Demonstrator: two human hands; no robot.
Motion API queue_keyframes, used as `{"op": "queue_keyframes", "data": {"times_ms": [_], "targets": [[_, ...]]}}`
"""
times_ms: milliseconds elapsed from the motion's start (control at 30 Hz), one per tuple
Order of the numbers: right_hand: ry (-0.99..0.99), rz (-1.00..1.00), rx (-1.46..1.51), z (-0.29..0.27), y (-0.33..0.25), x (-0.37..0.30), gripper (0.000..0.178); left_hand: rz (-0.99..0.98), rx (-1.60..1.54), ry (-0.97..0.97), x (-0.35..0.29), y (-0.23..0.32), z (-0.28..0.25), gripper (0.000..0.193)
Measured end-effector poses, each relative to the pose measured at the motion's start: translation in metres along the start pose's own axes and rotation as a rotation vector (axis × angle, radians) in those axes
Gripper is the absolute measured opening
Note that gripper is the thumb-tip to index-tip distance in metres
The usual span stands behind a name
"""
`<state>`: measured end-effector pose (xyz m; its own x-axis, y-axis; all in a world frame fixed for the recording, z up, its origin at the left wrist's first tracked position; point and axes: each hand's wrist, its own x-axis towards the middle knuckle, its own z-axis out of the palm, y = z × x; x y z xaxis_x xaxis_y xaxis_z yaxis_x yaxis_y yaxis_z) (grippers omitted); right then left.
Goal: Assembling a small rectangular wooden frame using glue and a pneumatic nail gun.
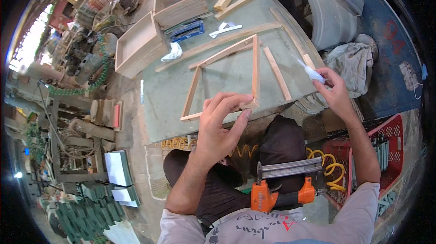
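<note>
The wooden frame (255,69) lies on the tabletop (161,103), right in front of the person. It is made of thin, pale brown sticks with flat sides and square ends, joined into a four-sided shape with a big open middle. Its far stick pokes out a bit past the left side. The left hand (222,119) is at the near right corner, with the thumb and first finger bent close together to pinch the wood there. The right hand (334,90) has its fingers wrapped around a small white glue bottle (314,75), smooth and round, with a long, skinny tip that points away from the person. A loose wooden stick (277,73), straight and flat, lies between the frame and the bottle. The tabletop is dull grey-green and looks flat. At its far left sit two plain wooden boxes (136,44), open with thin walls. A crumpled white scrap (171,52) lies near them. An orange nail gun (263,196) with a shiny metal bar rests across the lap.
</note>
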<state>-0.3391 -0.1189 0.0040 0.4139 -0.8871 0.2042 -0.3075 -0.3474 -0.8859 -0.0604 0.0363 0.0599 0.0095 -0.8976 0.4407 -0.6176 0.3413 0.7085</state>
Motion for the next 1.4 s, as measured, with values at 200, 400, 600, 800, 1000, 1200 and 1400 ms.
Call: {"op": "queue_keyframes", "data": {"times_ms": [200, 400, 600, 800, 1000, 1200, 1400], "targets": [[-0.03, 0.025, -0.111, 0.002, -0.005, -0.005, 0.022, 0.009, -0.161, 0.33, -0.01, -0.002, -0.014, 0.033], [-0.035, 0.066, 0.048, 0.032, 0.012, 0.003, 0.019, 0.032, -0.211, 0.719, -0.02, -0.017, -0.046, 0.023], [-0.039, 0.062, 0.061, 0.043, 0.009, 0.003, 0.02, 0.041, -0.093, 0.862, -0.021, -0.03, -0.067, 0.016], [-0.049, 0.052, 0.066, 0.045, 0.013, 0.005, 0.019, 0.048, -0.11, 0.906, -0.025, -0.031, -0.074, 0.015], [-0.036, 0.068, 0.039, 0.044, 0.021, 0.003, 0.019, 0.012, -0.043, 0.972, -0.028, -0.047, -0.07, 0.018], [-0.039, 0.116, 0.051, 0.046, 0.023, 0.006, 0.017, 0.068, -0.035, 0.912, -0.029, -0.043, -0.073, 0.023], [-0.051, 0.092, 0.019, 0.042, 0.024, 0.006, 0.017, 0.08, -0.147, 0.869, -0.033, -0.033, -0.065, 0.023]]}}
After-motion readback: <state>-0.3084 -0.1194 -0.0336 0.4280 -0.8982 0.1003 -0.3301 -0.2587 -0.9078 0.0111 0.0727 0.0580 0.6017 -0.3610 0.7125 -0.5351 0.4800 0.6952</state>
